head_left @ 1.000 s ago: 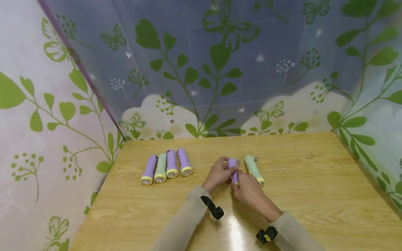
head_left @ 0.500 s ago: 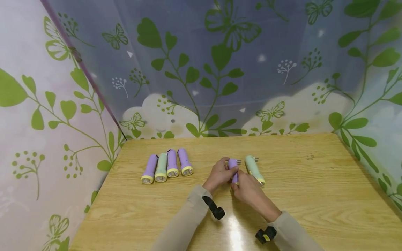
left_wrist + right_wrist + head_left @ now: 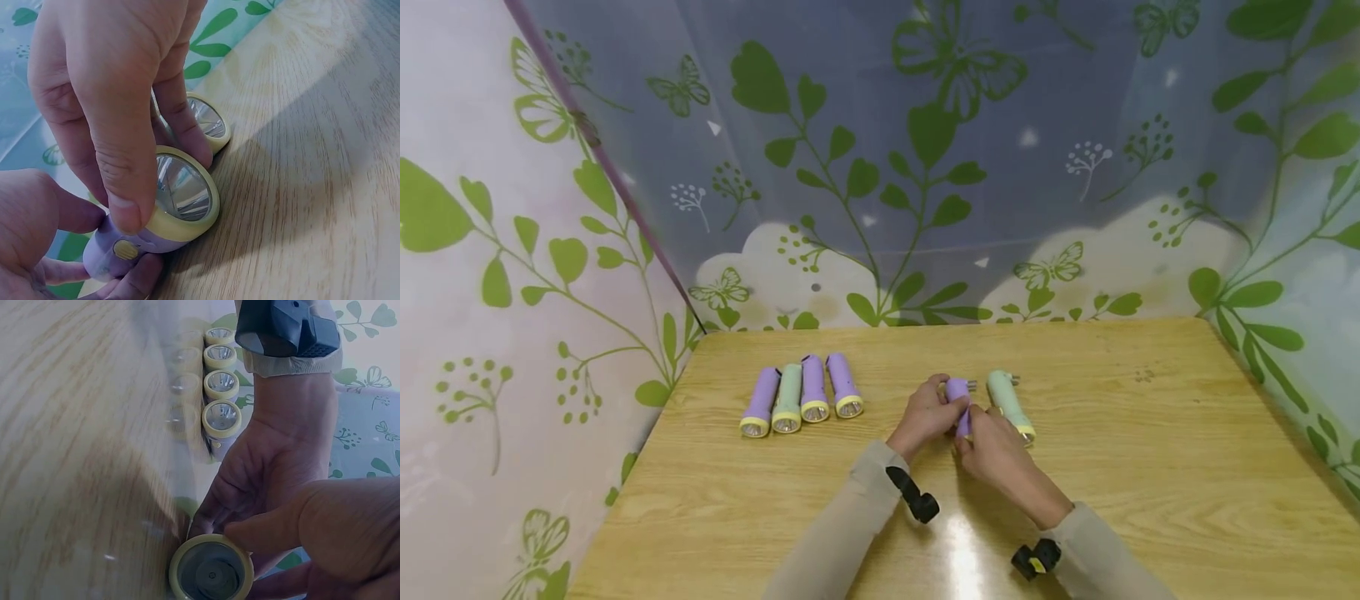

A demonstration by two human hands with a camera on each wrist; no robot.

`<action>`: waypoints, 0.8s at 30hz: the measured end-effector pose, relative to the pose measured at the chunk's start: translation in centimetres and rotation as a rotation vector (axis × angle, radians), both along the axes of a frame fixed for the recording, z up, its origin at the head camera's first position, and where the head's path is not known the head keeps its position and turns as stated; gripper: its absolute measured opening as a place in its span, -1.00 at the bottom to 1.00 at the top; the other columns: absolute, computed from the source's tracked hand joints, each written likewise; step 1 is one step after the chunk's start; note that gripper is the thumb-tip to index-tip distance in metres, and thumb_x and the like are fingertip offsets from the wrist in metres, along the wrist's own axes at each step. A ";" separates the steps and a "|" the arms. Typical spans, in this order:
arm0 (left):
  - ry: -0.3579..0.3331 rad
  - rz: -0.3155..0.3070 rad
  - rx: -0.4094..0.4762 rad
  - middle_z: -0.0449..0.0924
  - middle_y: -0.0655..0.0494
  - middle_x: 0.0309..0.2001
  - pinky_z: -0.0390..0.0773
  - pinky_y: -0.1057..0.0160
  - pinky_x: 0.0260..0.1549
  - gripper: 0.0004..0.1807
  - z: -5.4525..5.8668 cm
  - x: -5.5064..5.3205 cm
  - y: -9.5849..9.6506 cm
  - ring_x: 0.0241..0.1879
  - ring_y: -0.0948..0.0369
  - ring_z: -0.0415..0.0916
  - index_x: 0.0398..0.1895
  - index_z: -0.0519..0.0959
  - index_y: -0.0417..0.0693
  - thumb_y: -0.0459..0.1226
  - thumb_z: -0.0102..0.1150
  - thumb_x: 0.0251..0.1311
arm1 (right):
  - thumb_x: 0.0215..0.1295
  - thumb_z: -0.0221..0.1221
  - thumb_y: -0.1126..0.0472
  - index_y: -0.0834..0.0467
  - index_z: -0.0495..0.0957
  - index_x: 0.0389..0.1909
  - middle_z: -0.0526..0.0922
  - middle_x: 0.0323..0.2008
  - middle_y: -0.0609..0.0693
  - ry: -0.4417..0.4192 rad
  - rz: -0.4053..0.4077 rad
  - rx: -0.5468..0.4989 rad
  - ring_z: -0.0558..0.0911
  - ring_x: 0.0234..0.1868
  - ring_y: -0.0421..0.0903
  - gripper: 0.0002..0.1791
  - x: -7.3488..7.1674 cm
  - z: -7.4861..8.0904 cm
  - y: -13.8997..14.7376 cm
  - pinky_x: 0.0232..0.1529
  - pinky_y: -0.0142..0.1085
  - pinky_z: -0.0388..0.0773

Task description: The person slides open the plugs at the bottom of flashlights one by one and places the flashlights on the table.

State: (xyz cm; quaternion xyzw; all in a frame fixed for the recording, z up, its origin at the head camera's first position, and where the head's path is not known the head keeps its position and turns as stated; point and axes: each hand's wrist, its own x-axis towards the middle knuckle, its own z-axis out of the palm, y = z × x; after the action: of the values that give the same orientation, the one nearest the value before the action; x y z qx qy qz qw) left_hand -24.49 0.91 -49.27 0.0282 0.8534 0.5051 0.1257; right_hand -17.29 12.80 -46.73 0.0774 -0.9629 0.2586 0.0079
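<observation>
Between both hands is a purple flashlight (image 3: 957, 388) with a yellow head, held close over the table; two metal plug prongs stick out sideways near its tail. My left hand (image 3: 925, 418) grips the purple body. With thumb and fingers, my right hand (image 3: 1000, 450) pinches the yellow head (image 3: 178, 226); in the left wrist view the thumb lies on its rim, beside the silver reflector. A yellow slide switch (image 3: 125, 250) shows on the body. Just right of the hands lies a pale green flashlight (image 3: 1006, 396), prongs also out, partly covered by the right hand.
To the left, a row of several flashlights lies side by side, lenses toward the person: a purple one (image 3: 765, 392), a green one (image 3: 789, 387) and further purple ones (image 3: 843, 377). The wooden table (image 3: 1150, 467) ends at a patterned cloth backdrop (image 3: 820, 183).
Both hands keep the same hold on the purple flashlight. Only the head view has shifted slightly; the other flashlights stay where they were.
</observation>
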 end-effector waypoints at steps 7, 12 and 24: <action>0.006 0.001 -0.010 0.50 0.12 -0.40 0.43 0.42 -0.48 -0.31 -0.1 0.1 0.3 -0.44 0.29 0.44 0.44 0.35 -0.18 -0.14 0.29 0.31 | 0.23 0.28 0.35 0.44 0.53 -0.11 0.54 -0.33 0.22 0.005 -0.007 0.015 0.52 -0.34 0.04 -0.72 0.2 0.0 0.0 -0.40 -0.14 0.50; 0.019 0.001 -0.017 0.55 0.07 -0.36 0.46 0.41 -0.46 -0.30 -0.1 0.1 0.3 -0.41 0.27 0.47 0.43 0.35 -0.20 -0.12 0.31 0.30 | 0.25 0.26 0.34 0.45 0.54 -0.10 0.56 -0.30 0.25 0.019 -0.009 0.015 0.54 -0.31 0.07 -0.72 0.2 0.0 0.0 -0.36 -0.12 0.53; 0.033 -0.009 -0.034 0.59 0.03 -0.32 0.52 0.40 -0.40 -0.27 0.0 0.1 0.3 -0.37 0.27 0.51 0.41 0.34 -0.29 -0.08 0.28 0.29 | 0.29 0.18 0.33 0.47 0.55 -0.03 0.60 -0.21 0.32 0.050 -0.018 0.002 0.59 -0.23 0.15 -0.69 0.1 0.8 0.2 -0.25 -0.01 0.59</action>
State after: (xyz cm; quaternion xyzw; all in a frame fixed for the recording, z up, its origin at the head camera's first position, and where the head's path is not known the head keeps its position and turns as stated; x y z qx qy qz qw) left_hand -24.35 1.19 -49.24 0.0382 0.8637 0.4893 0.1146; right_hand -17.22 13.04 -45.91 0.0751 -0.9633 0.2553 0.0341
